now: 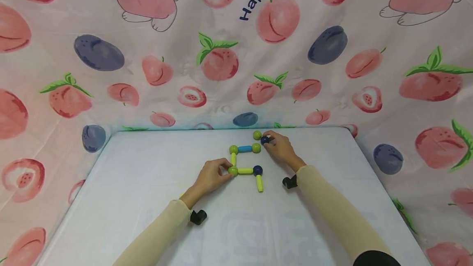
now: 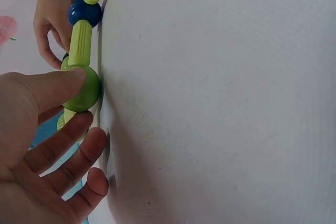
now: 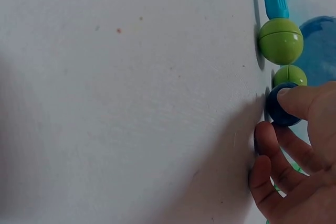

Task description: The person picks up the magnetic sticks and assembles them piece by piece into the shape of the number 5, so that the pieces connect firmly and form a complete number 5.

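1. Grip of the left hand [image 1: 211, 177]: thumb and fingertips pinch a glossy light-green corner ball [image 1: 233, 170], plastic by its look, on the white-covered bench [image 1: 148, 155].
2. Rightward from it, a short ridged yellow-green rod [image 1: 245, 171] meets a glossy dark-blue joint ball [image 1: 258, 170]; a second yellow-green rod [image 1: 260, 184] points back toward the person, its near end free.
3. I'd hold that corner low and lightly, since a hard squeeze could twist the joints.
4. Beyond the corner, an upright-running yellow-green rod [image 1: 233, 159] leads to a green far-left ball [image 1: 233, 149], then a bright-blue rod [image 1: 244, 149] to a green end ball [image 1: 256, 147].
5. Farther off, the right hand [image 1: 281, 150] pinches a loose dark-blue ball [image 1: 265, 139], apart from the linked pieces. Fingertips on its sides would, I think, control it best.
6. Just past it sits a loose green ball [image 1: 257, 135]; whether the two touch, I cannot tell.
7. Behind hangs fruit-printed cloth [image 1: 218, 63].
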The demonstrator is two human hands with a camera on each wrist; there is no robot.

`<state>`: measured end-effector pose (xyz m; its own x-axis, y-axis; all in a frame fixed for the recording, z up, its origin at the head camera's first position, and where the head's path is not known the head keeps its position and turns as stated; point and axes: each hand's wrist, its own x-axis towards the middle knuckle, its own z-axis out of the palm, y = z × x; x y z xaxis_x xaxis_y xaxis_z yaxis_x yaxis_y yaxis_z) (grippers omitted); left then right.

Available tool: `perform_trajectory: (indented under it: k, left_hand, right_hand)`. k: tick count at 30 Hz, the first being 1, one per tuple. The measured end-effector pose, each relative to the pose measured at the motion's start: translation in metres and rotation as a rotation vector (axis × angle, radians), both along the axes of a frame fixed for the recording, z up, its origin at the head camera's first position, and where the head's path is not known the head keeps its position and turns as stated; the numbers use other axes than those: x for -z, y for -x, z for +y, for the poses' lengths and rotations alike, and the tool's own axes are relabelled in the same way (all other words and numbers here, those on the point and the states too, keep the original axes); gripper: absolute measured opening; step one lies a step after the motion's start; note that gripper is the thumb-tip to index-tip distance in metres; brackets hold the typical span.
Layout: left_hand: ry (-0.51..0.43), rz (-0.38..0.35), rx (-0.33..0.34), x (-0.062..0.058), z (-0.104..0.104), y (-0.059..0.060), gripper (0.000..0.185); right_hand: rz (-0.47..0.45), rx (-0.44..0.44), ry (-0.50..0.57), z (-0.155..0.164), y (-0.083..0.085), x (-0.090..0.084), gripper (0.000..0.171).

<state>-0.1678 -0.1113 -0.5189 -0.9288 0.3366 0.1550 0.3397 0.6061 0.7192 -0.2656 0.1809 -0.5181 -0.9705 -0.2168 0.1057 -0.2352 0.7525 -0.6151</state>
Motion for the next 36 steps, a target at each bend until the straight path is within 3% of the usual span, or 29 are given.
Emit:
perform_trajectory:
  k: [18, 36]
  left_hand:
    - [0.018, 0.015, -0.017, 0.001, -0.008, 0.001, 0.024]
    - [0.010, 0.011, -0.046, -0.001, -0.009, 0.003, 0.024]
  right_hand:
    - [-0.021, -0.047, 0.020, 0.018, -0.015, -0.004, 0.035]
    - [-0.040, -0.126, 0.049, 0.022, -0.059, -0.015, 0.035]
